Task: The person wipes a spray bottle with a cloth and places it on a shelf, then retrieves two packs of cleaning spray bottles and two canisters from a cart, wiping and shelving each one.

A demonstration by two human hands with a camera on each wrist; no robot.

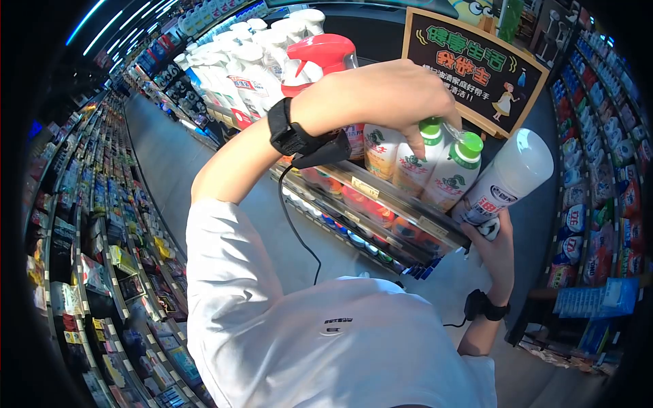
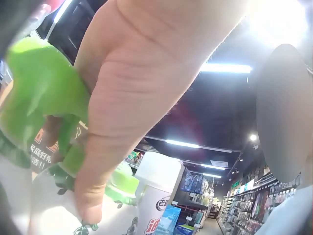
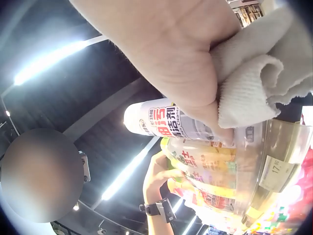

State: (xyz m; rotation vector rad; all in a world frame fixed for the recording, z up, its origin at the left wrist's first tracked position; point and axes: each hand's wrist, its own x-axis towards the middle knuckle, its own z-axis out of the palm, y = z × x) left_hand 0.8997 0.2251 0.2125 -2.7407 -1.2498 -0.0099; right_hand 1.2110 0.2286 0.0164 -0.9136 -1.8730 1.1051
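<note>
My left hand reaches down over a row of white bottles. Its thumb and fingers hold a bottle with a green spray head near the top; the fingers beyond the head are mostly hidden. Beside it stands another green-topped bottle. A white can of cleaner with red lettering stands at the shelf end. My right hand is low by this can, its thumb at the can's lower part. A crumpled pale cloth is gripped in the right hand.
White trigger bottles and a red spray head crowd the left of the display. A clear shelf guard with a price tag runs along its front. Behind stands a framed blackboard sign. Stocked shelves line the right aisle.
</note>
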